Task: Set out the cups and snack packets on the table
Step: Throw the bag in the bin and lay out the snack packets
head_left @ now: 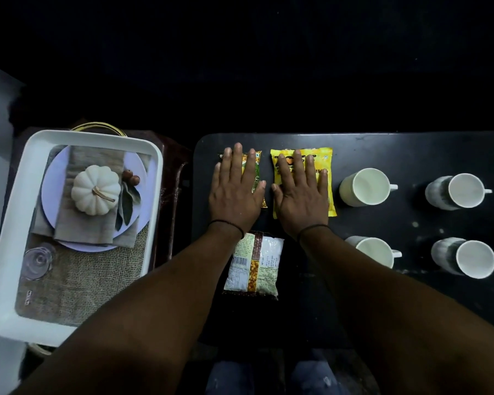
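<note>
Nearest, at 6 o'clock, the white packet [254,263] is lying between the forearms. Farther, the left hand [236,189] is pressing flat, fingers spread, on the green packet [256,178]; the right hand [301,192] likewise on the yellow packet [301,155]. I think both should be smoothed straight and parallel. At 3 o'clock four cups [364,187] are standing apart; at 9 o'clock the tray [17,212] is sitting off the table [382,149], blocking nothing.

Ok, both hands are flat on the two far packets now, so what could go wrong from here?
1. The right forearm lies right beside the near cream cup; pulling back could knock it.
2. The left wrist overlaps the near packet; drawing back may drag it out of line.
3. The yellow packet and green packet look slick, so they might slide under the flat palms.
</note>
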